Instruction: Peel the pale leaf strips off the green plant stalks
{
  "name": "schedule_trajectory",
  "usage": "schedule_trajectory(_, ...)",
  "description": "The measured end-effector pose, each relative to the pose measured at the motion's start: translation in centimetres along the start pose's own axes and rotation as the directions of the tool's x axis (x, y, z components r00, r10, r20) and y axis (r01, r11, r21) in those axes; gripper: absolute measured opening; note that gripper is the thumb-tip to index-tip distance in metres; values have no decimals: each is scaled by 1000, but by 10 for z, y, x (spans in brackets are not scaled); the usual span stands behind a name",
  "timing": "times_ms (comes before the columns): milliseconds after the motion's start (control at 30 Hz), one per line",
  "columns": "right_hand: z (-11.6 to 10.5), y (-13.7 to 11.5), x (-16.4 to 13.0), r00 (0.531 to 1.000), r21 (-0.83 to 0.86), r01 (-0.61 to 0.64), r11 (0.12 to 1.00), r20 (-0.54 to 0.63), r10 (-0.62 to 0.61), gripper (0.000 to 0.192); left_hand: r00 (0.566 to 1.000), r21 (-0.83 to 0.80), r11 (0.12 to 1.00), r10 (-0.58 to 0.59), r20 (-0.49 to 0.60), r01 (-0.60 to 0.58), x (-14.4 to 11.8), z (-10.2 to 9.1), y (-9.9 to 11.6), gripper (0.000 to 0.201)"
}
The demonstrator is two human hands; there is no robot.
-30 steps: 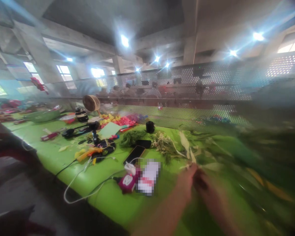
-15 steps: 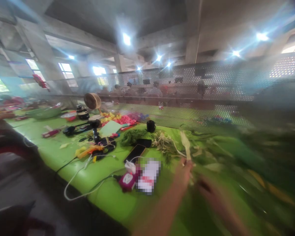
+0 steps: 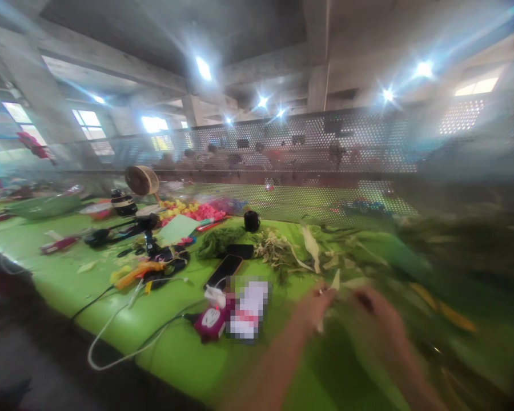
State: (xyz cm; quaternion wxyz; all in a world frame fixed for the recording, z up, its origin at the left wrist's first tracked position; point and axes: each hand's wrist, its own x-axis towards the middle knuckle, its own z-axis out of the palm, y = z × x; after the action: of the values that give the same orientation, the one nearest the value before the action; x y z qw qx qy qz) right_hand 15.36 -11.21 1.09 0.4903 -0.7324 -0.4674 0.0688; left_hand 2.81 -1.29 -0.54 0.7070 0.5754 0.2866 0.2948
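My left hand (image 3: pixel 319 305) is closed, pinching a pale, pointed strip of dried leaf, like corn husk (image 3: pixel 335 281), which stands up from the fingertips. Close beside it on the right, my right hand (image 3: pixel 376 305) has its fingers curled in. Blur hides what they hold, if anything. Another pale strip (image 3: pixel 354 282) lies at the gap between the hands, and I cannot tell whether either touches it. Beyond my left hand, a longer pale husk strip (image 3: pixel 311 248) rests on the green table (image 3: pixel 171 348), beside a heap of dried plant bits (image 3: pixel 274 248).
Left of my hands are a blurred-out white thing (image 3: pixel 248 311), a purple box (image 3: pixel 212 322) with cables and a dark phone (image 3: pixel 223 271). Further back are a black cup (image 3: pixel 252 221), a fan (image 3: pixel 142 180) and pink-yellow pieces (image 3: pixel 192 211). Leafy material (image 3: pixel 445 268) covers the right.
The view has turned right, so the table things sit further left. My right hand has come up level with my left. A short pale tip now shows above the left fingers.
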Motion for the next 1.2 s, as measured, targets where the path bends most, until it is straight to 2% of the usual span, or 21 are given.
schedule_trajectory(100,-6,-3,5,998,53,-69,996,-8,69,27,999,98,994,36,13,-37,0,-2,3,37)
schedule_trajectory(200,-11,-13,8,988,156,-146,977,67,137,29,998,204,977,47,46,-55,-2,-3,5,35)
schedule_trajectory(333,-12,-28,8,975,271,-212,939,121,186,32,989,275,960,17,147,-57,-6,1,4,37)
schedule_trajectory(400,-14,-32,8,973,235,-225,945,103,206,30,984,294,954,1,181,-55,-9,3,4,43)
schedule_trajectory(533,-17,-35,7,968,242,-252,937,43,249,28,987,279,958,25,160,-69,-11,5,4,50)
schedule_trajectory(633,-16,-30,5,961,278,-271,922,19,277,27,978,264,959,50,200,-103,-9,6,5,47)
schedule_trajectory(767,-11,-19,3,959,318,-272,908,9,284,27,946,306,938,60,319,-163,-6,7,7,33)
schedule_trajectory(867,-11,-8,7,971,288,-227,930,-3,238,29,933,391,897,60,355,-206,-6,6,6,26)
schedule_trajectory(933,-14,-1,11,986,225,-154,962,-25,164,32,937,435,874,61,343,-216,-6,5,2,22)
schedule_trajectory(1000,-16,3,14,997,113,5,994,-77,4,42,949,456,868,48,313,-194,-6,5,-2,18)
schedule_trajectory(1067,-15,4,16,975,-17,208,978,-73,-209,47,959,446,881,24,283,-154,-7,4,-6,16)
schedule_trajectory(1133,-11,4,15,935,-75,353,932,6,-354,36,967,420,900,7,256,-117,-8,5,-9,13)
schedule_trajectory(1200,-6,3,14,906,-70,420,905,86,-414,17,974,363,928,-4,227,-81,-10,7,-10,10)
